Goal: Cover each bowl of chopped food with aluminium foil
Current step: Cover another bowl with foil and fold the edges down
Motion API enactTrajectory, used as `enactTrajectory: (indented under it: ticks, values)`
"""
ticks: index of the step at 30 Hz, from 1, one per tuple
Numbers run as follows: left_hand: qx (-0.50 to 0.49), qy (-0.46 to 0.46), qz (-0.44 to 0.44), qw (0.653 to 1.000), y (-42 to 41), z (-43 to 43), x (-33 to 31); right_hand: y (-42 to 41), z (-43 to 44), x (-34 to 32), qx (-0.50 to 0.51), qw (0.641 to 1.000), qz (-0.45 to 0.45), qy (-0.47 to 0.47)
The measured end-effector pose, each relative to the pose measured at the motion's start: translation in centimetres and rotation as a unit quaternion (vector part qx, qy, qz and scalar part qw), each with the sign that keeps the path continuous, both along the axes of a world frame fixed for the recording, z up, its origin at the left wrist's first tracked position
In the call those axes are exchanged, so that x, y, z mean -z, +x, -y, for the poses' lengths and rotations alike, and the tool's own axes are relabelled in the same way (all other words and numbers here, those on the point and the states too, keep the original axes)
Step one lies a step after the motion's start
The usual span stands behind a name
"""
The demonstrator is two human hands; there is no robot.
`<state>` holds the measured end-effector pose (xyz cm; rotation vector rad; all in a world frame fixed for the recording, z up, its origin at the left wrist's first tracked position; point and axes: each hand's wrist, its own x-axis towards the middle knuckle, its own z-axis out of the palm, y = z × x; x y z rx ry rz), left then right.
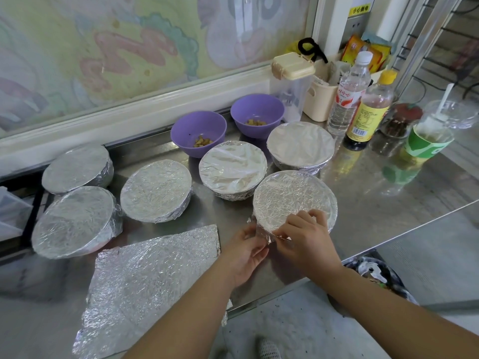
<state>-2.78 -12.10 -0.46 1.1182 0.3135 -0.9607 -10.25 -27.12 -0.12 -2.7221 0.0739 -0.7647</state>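
Several foil-covered bowls stand on the steel counter (368, 208). On the nearest one (293, 195), my left hand (247, 251) and my right hand (304, 233) pinch the foil at its near rim, folding it down the side. Two purple bowls (198, 132) (256, 115) at the back stand uncovered, each with a little chopped brown food. A loose crumpled foil sheet (153, 278) lies flat at the counter's front left.
Two bottles (348, 97) (370, 112), a plastic cup with a spoon (427, 141), a lidded clear container (291, 81) and a cream basket (321, 99) crowd the back right. The counter's front edge runs just behind my forearms.
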Motion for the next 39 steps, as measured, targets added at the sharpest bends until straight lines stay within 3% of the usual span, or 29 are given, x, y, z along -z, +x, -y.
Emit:
enactTrajectory:
  ticks: [4, 10, 12, 14, 22, 24, 28, 31, 35, 37, 39]
  values:
    - [0.025, 0.135, 0.162, 0.977, -0.9, -0.3, 0.3, -0.1, 0.0, -0.1, -0.006, 1.0, -0.008, 0.004]
    - [0.115, 0.312, 0.406, 0.851, -0.4, -0.8, -1.4, -0.2, 0.1, -0.2, -0.006, 1.0, -0.024, 0.0]
    - [0.138, 0.353, 0.452, 0.807, -0.3, -0.5, -1.6, -0.2, 0.0, 0.0, -0.007, 0.999, -0.032, 0.003]
    - [0.139, 0.381, 0.459, 0.79, -0.6, 0.0, -1.7, -0.2, -0.2, 0.2, -0.009, 0.999, -0.041, 0.006]
    - [0.111, 0.401, 0.419, 0.807, -0.8, 1.6, -2.1, 0.2, 0.1, 0.5, -0.015, 0.997, -0.034, 0.061]
    - [0.109, 0.388, 0.372, 0.836, -0.7, 1.8, -2.2, 0.4, 0.1, 0.5, -0.018, 0.997, -0.035, 0.067]
    - [0.083, 0.269, 0.26, 0.924, -0.8, 1.6, -2.4, 0.4, 0.4, 0.6, -0.013, 0.996, -0.04, 0.074]
    - [0.049, 0.22, 0.174, 0.959, -0.6, 1.8, -3.4, 0.3, 0.5, 0.3, -0.024, 0.996, -0.056, 0.065]
    - [0.055, 0.226, 0.188, 0.954, 0.1, 1.6, -4.0, 0.4, 2.0, -1.9, -0.022, 0.997, -0.075, 0.025]
    - [0.065, 0.228, 0.198, 0.951, 0.5, 1.7, -3.8, 1.3, 4.4, -3.3, 0.067, 0.993, -0.071, 0.064]
    - [0.074, 0.232, 0.202, 0.949, 0.9, 1.9, -3.7, 2.5, 7.2, -4.2, 0.168, 0.971, -0.123, 0.115]
